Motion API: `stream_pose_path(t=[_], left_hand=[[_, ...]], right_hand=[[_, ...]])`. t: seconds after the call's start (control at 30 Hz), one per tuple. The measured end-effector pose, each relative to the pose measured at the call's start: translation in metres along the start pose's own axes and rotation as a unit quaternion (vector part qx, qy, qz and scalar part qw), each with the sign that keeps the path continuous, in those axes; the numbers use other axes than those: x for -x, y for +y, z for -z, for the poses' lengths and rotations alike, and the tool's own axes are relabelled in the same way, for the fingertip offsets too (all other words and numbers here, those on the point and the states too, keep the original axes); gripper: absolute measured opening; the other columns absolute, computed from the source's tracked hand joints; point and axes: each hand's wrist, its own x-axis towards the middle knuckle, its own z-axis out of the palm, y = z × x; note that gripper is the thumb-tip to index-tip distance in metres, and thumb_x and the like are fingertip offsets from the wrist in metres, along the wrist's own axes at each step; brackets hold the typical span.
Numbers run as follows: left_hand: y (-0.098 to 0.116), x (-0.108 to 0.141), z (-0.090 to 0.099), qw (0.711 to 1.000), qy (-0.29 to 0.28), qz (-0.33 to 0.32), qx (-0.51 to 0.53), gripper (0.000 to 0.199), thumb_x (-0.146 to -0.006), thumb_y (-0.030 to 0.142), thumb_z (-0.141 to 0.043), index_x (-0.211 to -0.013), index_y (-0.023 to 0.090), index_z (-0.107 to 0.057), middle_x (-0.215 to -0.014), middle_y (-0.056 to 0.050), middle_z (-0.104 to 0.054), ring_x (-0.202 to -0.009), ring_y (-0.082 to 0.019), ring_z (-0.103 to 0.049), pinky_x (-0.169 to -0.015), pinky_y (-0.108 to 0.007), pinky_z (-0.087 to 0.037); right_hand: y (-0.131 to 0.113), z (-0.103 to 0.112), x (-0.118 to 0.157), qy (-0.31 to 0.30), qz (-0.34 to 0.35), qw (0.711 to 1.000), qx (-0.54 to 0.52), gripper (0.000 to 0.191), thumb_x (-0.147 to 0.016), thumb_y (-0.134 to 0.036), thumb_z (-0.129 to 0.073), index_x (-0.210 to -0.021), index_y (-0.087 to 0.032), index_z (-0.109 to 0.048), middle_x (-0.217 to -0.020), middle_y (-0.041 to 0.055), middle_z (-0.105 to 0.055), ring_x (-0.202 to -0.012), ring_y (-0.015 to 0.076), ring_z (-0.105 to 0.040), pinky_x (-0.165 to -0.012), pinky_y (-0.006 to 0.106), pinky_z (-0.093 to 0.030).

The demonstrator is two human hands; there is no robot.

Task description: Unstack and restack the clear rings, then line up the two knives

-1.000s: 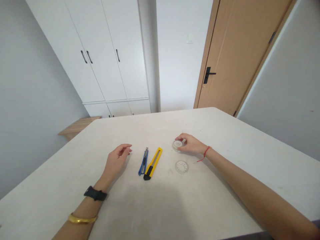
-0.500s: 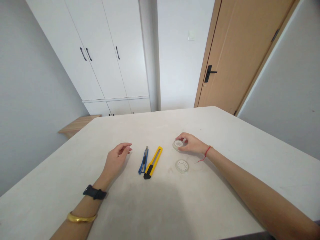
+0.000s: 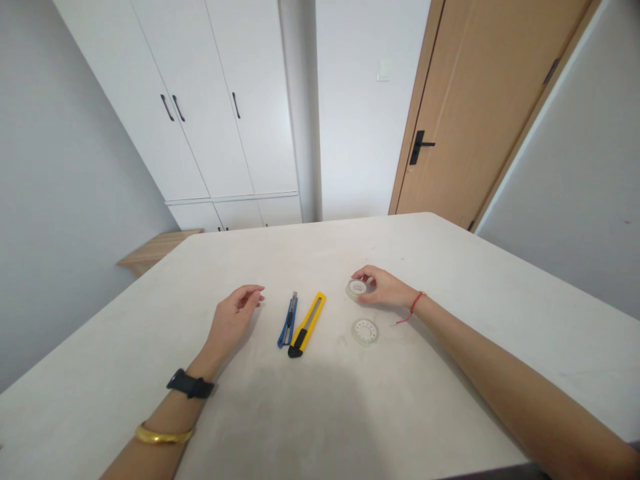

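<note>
Little has moved since a moment ago: our left hand (image 3: 233, 321), half-curled and empty, lies near the blue utility knife (image 3: 287, 323) and yellow box cutter (image 3: 303, 327); our right hand (image 3: 385, 289) cups a clear tape roll (image 3: 357, 289) on the surface (image 3: 400, 400), grip unclear, above a second roll (image 3: 365, 332).

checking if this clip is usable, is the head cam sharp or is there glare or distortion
In the head view, the wide lens tilts the cupboards and door; a soft shadow darkens the table near the bottom; no harsh glare shows; the yellow cutter looks fairly sharp, while the clear disc under the right hand looks small and slightly soft.
</note>
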Motion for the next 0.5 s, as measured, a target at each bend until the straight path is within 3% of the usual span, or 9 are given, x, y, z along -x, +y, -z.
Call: stream_pose_path(t=[0.5], left_hand=[[0.0017,-0.0001,0.0011,1.0,0.006,0.005,-0.002,0.038,-0.082,0.05,-0.054,-0.098,0.018,-0.066,-0.083,-0.004,-0.071,-0.075,-0.02,-0.066,-0.076,-0.032,-0.05]], right_hand=[[0.0,-0.0009,0.0007,-0.002,-0.01,1.0,-0.003,0.044,-0.06,-0.021,-0.073,-0.103,-0.016,-0.063,-0.101,0.0068,-0.064,-0.089,0.0186,-0.06,-0.078,0.031,-0.049]])
